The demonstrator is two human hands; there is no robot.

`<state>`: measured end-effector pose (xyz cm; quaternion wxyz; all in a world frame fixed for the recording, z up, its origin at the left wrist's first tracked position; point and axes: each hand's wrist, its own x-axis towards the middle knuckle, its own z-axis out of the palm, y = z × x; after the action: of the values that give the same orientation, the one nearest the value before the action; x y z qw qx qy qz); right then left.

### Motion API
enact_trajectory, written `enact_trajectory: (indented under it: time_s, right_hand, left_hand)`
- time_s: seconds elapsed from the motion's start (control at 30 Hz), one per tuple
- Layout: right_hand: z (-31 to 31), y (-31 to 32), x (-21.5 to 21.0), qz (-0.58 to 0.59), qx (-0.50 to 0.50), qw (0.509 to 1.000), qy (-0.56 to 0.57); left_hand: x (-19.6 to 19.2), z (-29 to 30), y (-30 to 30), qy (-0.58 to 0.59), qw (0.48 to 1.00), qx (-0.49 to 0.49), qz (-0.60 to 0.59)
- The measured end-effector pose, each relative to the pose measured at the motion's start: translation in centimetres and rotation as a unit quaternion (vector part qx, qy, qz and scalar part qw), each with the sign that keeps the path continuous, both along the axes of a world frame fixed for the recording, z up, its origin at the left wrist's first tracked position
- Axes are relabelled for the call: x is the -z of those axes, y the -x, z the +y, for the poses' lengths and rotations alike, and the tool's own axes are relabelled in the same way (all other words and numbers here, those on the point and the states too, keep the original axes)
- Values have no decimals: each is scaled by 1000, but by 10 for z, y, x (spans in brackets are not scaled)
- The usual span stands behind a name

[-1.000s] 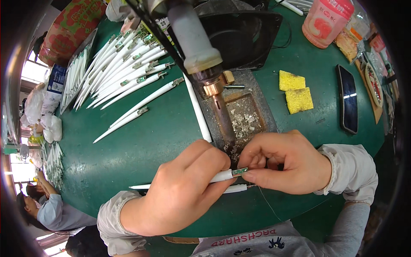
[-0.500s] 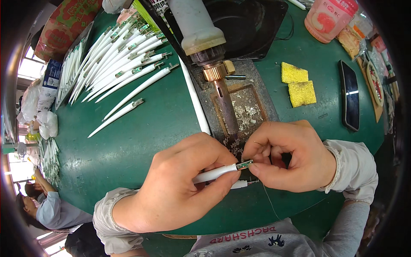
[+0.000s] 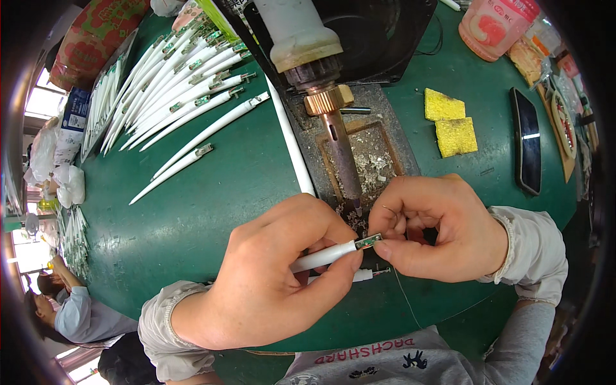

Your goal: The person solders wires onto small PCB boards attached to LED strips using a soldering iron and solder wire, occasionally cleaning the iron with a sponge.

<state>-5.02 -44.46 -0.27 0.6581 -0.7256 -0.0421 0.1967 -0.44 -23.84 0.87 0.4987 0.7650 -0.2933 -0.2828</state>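
My left hand is closed around a white tapered pen-like stick, whose small green circuit board pokes out past the fingertips. Thumb and forefinger of my right hand pinch together beside the board's end, holding a thin wire; a fine strand hangs below that hand. Just above the board, a soldering iron points its tip down, apart from it. A second white stick with a metal end lies under my left hand, mostly hidden.
Several white sticks with boards lie fanned at the far left. Behind the iron's solder-littered tray is a black fan-like frame. Yellow sponges, a phone and a pink tub are at right. Another person sits far left.
The board's end has come slightly up and right, and my right hand has shifted a little right with its pinch kept. The whole view has moved slightly.
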Motion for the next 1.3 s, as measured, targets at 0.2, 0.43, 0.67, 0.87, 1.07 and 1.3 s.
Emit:
enact_trajectory:
  time_s: [0.2, 0.43, 0.67, 0.87, 1.07, 1.3]
  right_hand:
    - [-2, 0, 3, 12, 4, 999, -45]
    - [-5, -3, -3, 53, -44, 997, -39]
    - [-6, -2, 2, 44, -35, 997, -58]
    - [-6, -2, 2, 27, -41, 997, -57]
    - [-6, -3, -1, 38, -43, 997, -43]
    - [-5, -4, 1, 22, -50, 998, -37]
  left_hand:
    - [0, -2, 1, 11, 999, -13, 30]
    - [-2, -2, 1, -4, 1000, -17, 24]
    - [0, -2, 2, 13, 998, -24, 60]
    - [-2, -2, 1, 17, 996, -16, 84]
    - [-2, -2, 0, 19, 994, -27, 104]
    - [-3, -2, 2, -3, 998, -25, 60]
